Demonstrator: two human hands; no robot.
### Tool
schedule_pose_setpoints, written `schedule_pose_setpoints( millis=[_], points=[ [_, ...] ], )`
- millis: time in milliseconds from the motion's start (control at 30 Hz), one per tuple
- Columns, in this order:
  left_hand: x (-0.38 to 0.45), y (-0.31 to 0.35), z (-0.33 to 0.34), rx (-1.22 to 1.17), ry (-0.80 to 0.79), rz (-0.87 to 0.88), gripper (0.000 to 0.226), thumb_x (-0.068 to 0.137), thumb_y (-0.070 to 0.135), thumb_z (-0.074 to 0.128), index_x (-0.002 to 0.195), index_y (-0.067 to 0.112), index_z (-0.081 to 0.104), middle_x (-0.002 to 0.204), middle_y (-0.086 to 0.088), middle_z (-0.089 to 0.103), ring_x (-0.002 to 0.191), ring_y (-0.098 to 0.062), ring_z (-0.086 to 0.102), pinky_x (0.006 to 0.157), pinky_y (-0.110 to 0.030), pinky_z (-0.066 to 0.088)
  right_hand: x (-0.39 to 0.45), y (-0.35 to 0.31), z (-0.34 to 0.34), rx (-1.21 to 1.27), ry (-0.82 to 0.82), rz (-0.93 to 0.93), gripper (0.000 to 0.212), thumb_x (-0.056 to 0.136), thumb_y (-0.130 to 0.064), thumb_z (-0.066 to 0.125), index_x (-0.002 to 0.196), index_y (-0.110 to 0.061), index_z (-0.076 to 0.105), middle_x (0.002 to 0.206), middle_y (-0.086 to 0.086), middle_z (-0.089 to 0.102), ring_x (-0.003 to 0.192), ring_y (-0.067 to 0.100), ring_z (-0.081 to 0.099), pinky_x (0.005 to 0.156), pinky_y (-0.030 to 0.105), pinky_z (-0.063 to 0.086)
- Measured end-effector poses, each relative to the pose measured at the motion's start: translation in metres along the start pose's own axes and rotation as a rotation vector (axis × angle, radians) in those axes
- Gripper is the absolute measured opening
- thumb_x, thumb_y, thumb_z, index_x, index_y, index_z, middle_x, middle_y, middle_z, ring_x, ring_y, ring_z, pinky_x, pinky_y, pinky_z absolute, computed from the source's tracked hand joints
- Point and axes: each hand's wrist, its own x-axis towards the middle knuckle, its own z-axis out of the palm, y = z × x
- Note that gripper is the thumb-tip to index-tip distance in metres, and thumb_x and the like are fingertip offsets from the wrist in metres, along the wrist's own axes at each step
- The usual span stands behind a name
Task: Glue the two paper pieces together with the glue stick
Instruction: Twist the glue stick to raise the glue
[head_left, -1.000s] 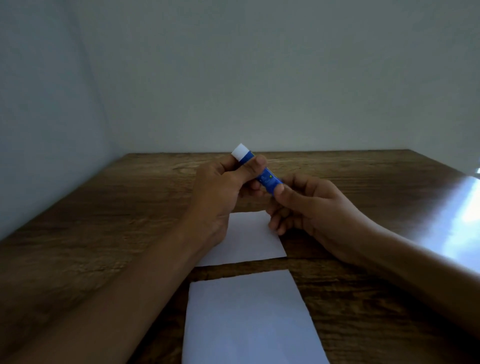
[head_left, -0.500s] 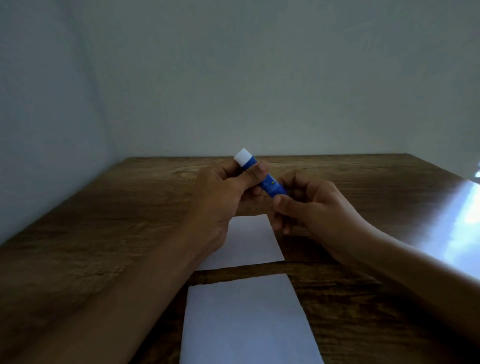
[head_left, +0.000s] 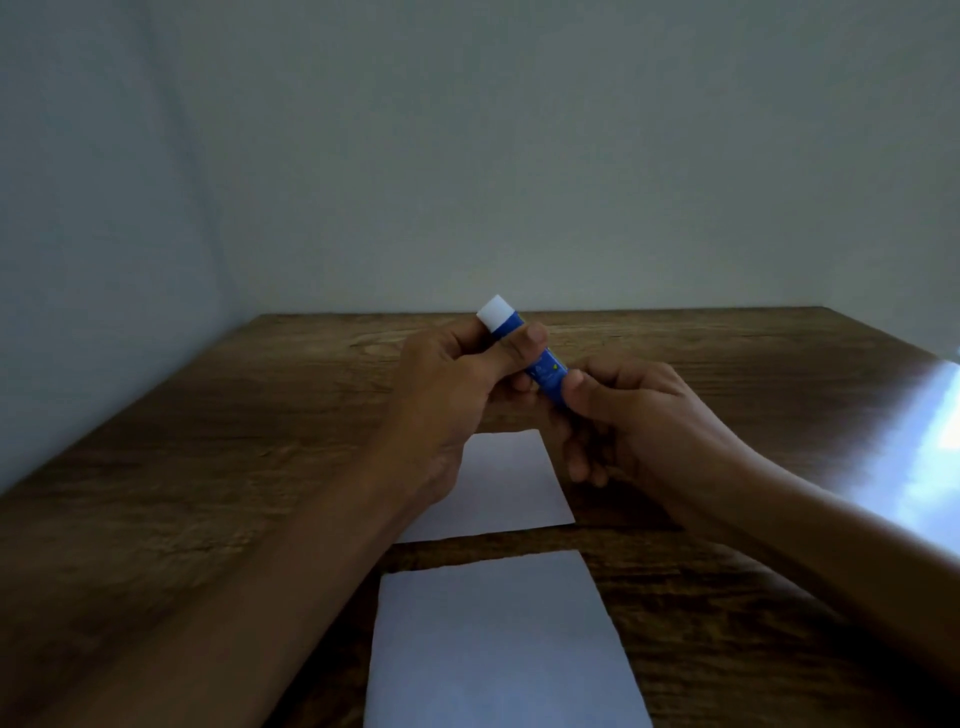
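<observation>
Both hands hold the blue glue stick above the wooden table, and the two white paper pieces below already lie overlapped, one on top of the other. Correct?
Not quite. In the head view the far paper piece and the near paper piece lie apart, with a strip of bare wooden table between them. The rest stands: the left hand and right hand both hold the blue glue stick above the table.

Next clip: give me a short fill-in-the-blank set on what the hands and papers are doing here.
1. Both hands grip the blue glue stick with a white end above the ____ wooden table.
2. The left hand holds the end nearer the ____ tip.
3. The right hand pinches the stick's ____ end.
4. ____ white paper pieces lie flat, far and near.

Missing: brown; white; blue; Two
</observation>
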Motion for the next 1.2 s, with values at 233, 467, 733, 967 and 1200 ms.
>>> schedule_pose_setpoints(
  millis=[233, 467, 733, 967, 1200],
  points=[
    [-0.0002, 0.0004, 0.0000, 0.000, 0.016, -0.004, 0.028, 0.053, 0.031, 0.067, 0.074, 0.013, 0.068, 0.052, 0.003, 0.061, 0.048, -0.005, 0.057, 0.053, -0.018, 0.051, 0.0014, 0.0027, 0.0016, -0.085, 0.060, -0.056, 0.012, 0.080, -0.014, 0.064, 0.091, -0.013, 0.058, 0.055, -0.001, 0.063, 0.051, 0.012, 0.060, 0.049, 0.024, 0.048],
    [-0.0001, 0.0023, 0.0013, 0.031, 0.019, -0.004, 0.028, 0.054, 0.033, 0.067, 0.075, 0.014, 0.068, 0.054, 0.005, 0.061, 0.051, -0.004, 0.056, 0.057, -0.020, 0.051, -0.0016, -0.0020, 0.0006, 0.062, -0.018, 0.032, 0.019, 0.091, -0.023, 0.049, 0.081, -0.011, 0.059, 0.065, 0.007, 0.060, 0.051, 0.017, 0.056, 0.044, 0.024, 0.044],
    [-0.0009, 0.0027, 0.0005, 0.032, 0.011, -0.003, 0.027, 0.052, 0.033, 0.067, 0.073, 0.015, 0.068, 0.050, 0.006, 0.061, 0.050, -0.005, 0.056, 0.055, -0.018, 0.051, -0.0003, -0.0016, -0.0008, 0.080, -0.024, 0.033, 0.021, 0.092, -0.021, 0.047, 0.081, -0.010, 0.061, 0.063, 0.008, 0.061, 0.050, 0.017, 0.058, 0.043, 0.023, 0.045],
    [-0.0008, 0.0019, -0.0001, 0.027, 0.019, -0.014, 0.027, 0.050, 0.034, 0.068, 0.072, 0.016, 0.069, 0.052, 0.005, 0.064, 0.050, -0.004, 0.058, 0.054, -0.019, 0.050, -0.0007, -0.0016, 0.0042, 0.016, -0.023, 0.012, 0.026, 0.071, -0.027, 0.062, 0.090, -0.009, 0.059, 0.061, 0.003, 0.062, 0.054, 0.015, 0.059, 0.049, 0.024, 0.048],
    [-0.0003, 0.0022, -0.0012, 0.011, 0.020, -0.002, 0.025, 0.052, 0.035, 0.069, 0.067, 0.016, 0.070, 0.058, -0.003, 0.061, 0.049, -0.007, 0.056, 0.055, -0.022, 0.051, -0.0026, -0.0041, 0.0059, 0.087, -0.067, 0.056, 0.027, 0.083, -0.032, 0.053, 0.085, -0.006, 0.059, 0.066, 0.006, 0.062, 0.051, 0.017, 0.058, 0.045, 0.023, 0.048]
  ],
)
